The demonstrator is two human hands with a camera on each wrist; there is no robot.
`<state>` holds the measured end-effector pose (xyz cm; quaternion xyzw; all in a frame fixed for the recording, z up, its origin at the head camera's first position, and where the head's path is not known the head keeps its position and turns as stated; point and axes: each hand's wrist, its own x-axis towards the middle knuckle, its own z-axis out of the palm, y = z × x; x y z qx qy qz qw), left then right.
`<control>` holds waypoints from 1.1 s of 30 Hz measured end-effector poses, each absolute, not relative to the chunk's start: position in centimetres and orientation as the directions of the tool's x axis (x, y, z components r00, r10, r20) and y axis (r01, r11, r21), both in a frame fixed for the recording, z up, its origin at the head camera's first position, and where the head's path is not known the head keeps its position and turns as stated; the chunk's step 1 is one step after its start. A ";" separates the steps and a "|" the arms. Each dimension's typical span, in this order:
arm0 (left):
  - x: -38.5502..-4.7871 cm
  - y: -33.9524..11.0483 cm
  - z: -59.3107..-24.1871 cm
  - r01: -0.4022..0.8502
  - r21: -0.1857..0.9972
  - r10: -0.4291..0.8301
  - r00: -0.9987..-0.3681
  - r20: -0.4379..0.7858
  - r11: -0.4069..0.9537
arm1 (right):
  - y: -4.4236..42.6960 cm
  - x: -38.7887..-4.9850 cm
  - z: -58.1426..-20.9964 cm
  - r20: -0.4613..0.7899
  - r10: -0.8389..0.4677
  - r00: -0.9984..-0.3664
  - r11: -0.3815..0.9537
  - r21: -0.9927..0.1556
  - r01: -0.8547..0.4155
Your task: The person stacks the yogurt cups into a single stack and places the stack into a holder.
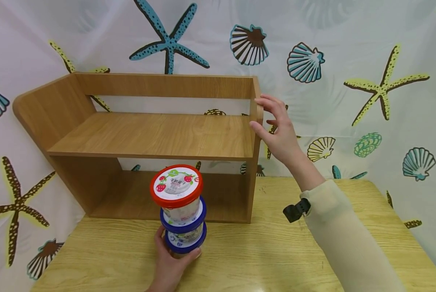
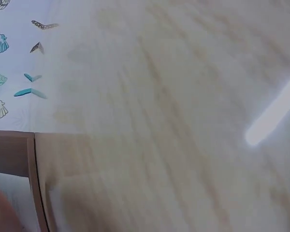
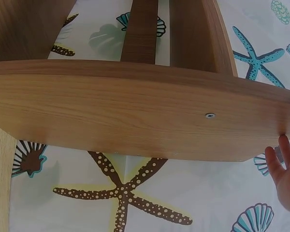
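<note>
My left hand [image 1: 169, 259] grips the bottom of a stack of tubs from below, thumb on the right and fingers on the left. The top tub [image 1: 176, 184] has a red lid with printed strawberries; the tubs below [image 1: 183, 235] have blue lids. This stack stands upright in front of a two-tier wooden shelf [image 1: 148, 136]. On the shelf's right side panel [image 3: 135, 111], the fingertips and thumb of my right hand [image 1: 280, 132] rest at the front edge. The right wrist view catches part of that hand [image 3: 287, 179]; the left wrist view shows neither tubs nor grip.
The shelf stands on a light wooden table [image 1: 276, 251] against a white curtain [image 1: 218, 20] printed with starfish and shells. Its low back rail [image 1: 167, 85] and left side panel [image 1: 54, 109] rise above the upper board. Table surface extends right of the shelf.
</note>
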<state>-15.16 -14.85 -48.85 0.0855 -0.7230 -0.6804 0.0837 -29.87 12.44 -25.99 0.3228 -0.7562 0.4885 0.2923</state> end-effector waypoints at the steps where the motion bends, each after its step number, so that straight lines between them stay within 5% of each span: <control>1: -15.1 -15.1 -48.6 -0.009 0.998 -0.237 -0.972 0.007 0.065 | 12.4 -29.9 -26.0 0.757 -0.202 -0.622 0.315 -0.551 -0.773; 25: -14.8 -18.5 -41.0 0.193 0.971 -0.238 -0.946 0.222 0.138 | 12.4 -30.2 -26.1 0.747 -0.205 -0.632 0.310 -0.563 -0.766; 33: -15.4 -19.8 -38.1 0.126 0.985 -0.210 -0.966 0.149 0.122 | 12.4 -30.1 -26.1 0.751 -0.203 -0.628 0.299 -0.564 -0.770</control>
